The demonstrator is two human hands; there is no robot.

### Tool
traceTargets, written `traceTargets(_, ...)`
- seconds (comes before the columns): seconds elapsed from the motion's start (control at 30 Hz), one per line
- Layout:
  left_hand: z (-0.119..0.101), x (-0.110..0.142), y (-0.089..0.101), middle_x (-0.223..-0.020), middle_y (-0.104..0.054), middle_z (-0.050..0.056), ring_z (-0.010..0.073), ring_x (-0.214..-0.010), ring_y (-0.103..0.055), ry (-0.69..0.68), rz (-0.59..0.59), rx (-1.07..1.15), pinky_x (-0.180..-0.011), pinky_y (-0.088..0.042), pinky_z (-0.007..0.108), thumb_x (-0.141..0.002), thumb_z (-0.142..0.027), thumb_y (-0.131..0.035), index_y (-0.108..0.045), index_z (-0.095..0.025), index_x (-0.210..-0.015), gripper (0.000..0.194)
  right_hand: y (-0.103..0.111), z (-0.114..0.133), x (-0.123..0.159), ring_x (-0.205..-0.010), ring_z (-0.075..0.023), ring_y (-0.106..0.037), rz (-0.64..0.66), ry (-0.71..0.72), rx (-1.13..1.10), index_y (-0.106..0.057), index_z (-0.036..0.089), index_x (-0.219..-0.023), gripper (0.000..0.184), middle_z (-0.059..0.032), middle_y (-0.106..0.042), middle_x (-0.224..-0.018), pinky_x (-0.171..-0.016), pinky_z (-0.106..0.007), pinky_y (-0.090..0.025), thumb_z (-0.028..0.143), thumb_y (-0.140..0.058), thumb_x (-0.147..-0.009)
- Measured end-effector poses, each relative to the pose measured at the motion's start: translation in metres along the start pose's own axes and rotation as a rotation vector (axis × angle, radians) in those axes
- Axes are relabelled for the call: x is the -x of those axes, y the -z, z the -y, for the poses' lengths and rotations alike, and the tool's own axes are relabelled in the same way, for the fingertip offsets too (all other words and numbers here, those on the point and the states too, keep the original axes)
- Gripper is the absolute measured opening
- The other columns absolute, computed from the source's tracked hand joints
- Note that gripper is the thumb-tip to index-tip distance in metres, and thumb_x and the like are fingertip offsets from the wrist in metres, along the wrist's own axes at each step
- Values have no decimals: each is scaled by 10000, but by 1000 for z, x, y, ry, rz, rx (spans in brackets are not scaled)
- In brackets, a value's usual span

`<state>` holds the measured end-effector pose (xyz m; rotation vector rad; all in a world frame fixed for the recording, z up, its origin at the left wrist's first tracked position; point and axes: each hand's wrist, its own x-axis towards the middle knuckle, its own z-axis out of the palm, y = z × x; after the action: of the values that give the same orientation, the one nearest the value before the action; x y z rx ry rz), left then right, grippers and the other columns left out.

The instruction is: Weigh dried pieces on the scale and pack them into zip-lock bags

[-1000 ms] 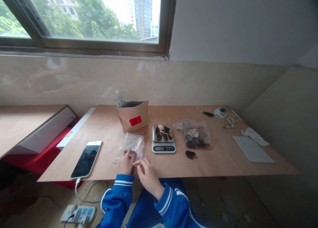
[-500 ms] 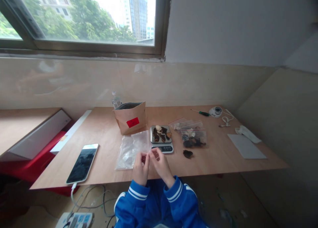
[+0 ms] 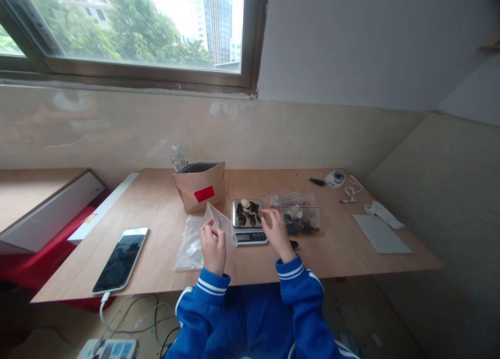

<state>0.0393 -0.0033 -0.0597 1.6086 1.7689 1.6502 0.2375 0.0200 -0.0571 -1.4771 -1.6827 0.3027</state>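
My left hand (image 3: 213, 247) pinches a clear plastic bag (image 3: 222, 222), its open end raised beside the scale. At the right edge of the digital scale (image 3: 252, 238), my right hand (image 3: 276, 231) closes its fingertips on a small brown dried piece (image 3: 260, 213). Several dark brown dried pieces (image 3: 241, 218) and a pale round one (image 3: 245, 205) lie on the metal pan. A flat stack of clear bags (image 3: 189, 247) rests left of the scale. Partly behind my right wrist is a dark loose piece (image 3: 294, 244).
A brown paper pouch (image 3: 201, 187) stands open behind the bags, a plastic bottle (image 3: 179, 158) behind it. Filled zip bags (image 3: 304, 221) lie right of the scale. Farther out are a phone (image 3: 122, 260), a screwdriver (image 3: 315, 181), a white camera (image 3: 335, 179) and a white sheet (image 3: 380, 234).
My hands, together in front of the scale before, have parted. The left has lifted a clear bag, and the right has reached forward to the pieces on the pan.
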Motion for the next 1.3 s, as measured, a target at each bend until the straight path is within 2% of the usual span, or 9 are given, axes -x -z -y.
traceTargets(0.17, -4, 4, 1, -966, -567, 87, 248, -1095, -515, 86, 37, 37, -917, -419, 429, -808, -280, -457, -387, -222, -659, 174, -15, -31, -19, -1040, -273, -510, 110, 9, 171, -592, 179, -1098, 338, -109, -616, -1080, -904, -441, -425, 184, -543, -763)
traceTargets(0.3, -8, 8, 4, -992, -572, 89, 245, -1108, -514, 123, 101, 81, -930, -423, 432, -823, -306, -471, -416, -217, -677, 180, -19, -33, -14, -1003, -268, -525, 82, -31, 170, -621, 162, -1040, 286, -112, -627, -1046, -881, -423, -425, 176, -552, -763)
traceTargets(0.5, -6, 14, 2, -1064, -564, 114, 256, -1133, -504, 120, 156, 82, -933, -429, 449, -850, -369, -467, -454, -202, -706, 221, 1, 28, -13, -957, -224, -553, -75, 9, -75, -623, 197, -1002, 211, -78, -636, -1000, -872, -364, -428, 283, -574, -816)
traceTargets(0.67, -8, 17, 2, -1067, -581, 133, 259, -1136, -519, 142, 134, 105, -918, -439, 439, -870, -381, -433, -445, -202, -736, 223, 7, 86, -12, -953, -209, -545, 127, 123, -179, -643, 216, -985, 205, -48, -648, -971, -875, -348, -425, 291, -640, -794)
traceTargets(0.8, -9, 20, 5, -1141, -570, 153, 265, -1132, -527, 190, 102, 110, -877, -461, 434, -876, -386, -418, -443, -200, -770, 215, 0, 92, -2, -1023, -203, -536, 260, 177, -237, -648, 244, -1020, 198, -34, -649, -1051, -928, -365, -399, 302, -593, -838)
traceTargets(0.93, -6, 23, 7, -1170, -563, 167, 268, -1107, -545, 208, 96, 105, -846, -476, 436, -878, -396, -397, -436, -202, -775, 223, -13, 66, 6, -1023, -191, -544, 117, 71, -294, -640, 229, -999, 231, -61, -625, -1041, -921, -349, -411, 272, -431, -912)
traceTargets(1.07, -4, 25, 6, -1175, -561, 170, 271, -1093, -555, 208, 104, 95, -849, -475, 448, -872, -399, -400, -433, -205, -767, 223, -40, 37, 8, -994, -244, -517, -94, -94, -50, -607, 173, -972, 209, -123, -572, -1024, -899, -411, -404, 281, -464, -864)
traceTargets(1.2, -4, 27, 5, -1132, -577, 154, 266, -1125, -540, 189, 107, 114, -852, -484, 433, -871, -389, -413, -429, -208, -753, 217, -72, 34, 4, -990, -318, -479, -256, -273, 182, -525, 135, -987, 357, -180, -527, -1026, -839, -471, -387, 424, -573, -783)
traceTargets(1.3, -4, 27, 6, -1130, -577, 149, 264, -1156, -523, 189, 109, 131, -857, -488, 423, -875, -395, -411, -429, -208, -747, 228, -85, 37, 2, -1006, -343, -466, -273, -287, 230, -484, 113, -1063, 422, -216, -517, -1052, -834, -480, -369, 399, -588, -770)
